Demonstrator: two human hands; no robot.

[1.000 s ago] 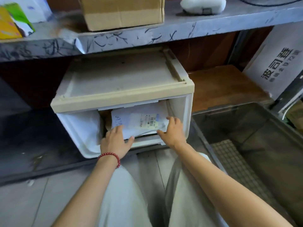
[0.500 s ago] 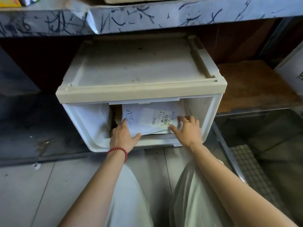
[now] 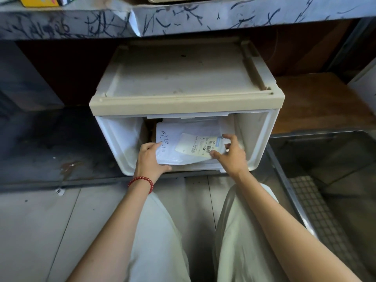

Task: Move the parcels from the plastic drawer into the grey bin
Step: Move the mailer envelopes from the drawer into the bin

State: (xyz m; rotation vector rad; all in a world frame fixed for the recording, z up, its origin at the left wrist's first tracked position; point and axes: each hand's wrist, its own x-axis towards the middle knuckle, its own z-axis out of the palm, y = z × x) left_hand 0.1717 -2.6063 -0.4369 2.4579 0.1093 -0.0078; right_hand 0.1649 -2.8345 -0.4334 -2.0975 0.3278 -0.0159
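The plastic drawer point(image 3: 262, 137) stands open under a shelf, with a beige top. Inside lies a white parcel point(image 3: 179, 143) with blue handwriting and a barcode label, on top of other white parcels. My left hand point(image 3: 149, 161), with a red bead bracelet at the wrist, grips the parcel's left front corner. My right hand point(image 3: 232, 155) pinches the parcel's right edge by the label, thumb on top. The parcel's front edge is lifted just above the drawer's front lip. The grey bin point(image 3: 289, 180) stands to the right, its grid floor showing.
A scribbled grey shelf edge point(image 3: 183, 19) hangs above the drawer. A brown wooden board point(image 3: 317, 102) lies behind the bin. Dark panels fill the left. My knees in pale trousers point(image 3: 160, 231) are below the drawer, over grey floor tiles.
The view has come closer to the drawer. My right hand shifted from resting flat on the parcel to pinching its right edge. The parcel has tipped up and come slightly forward.
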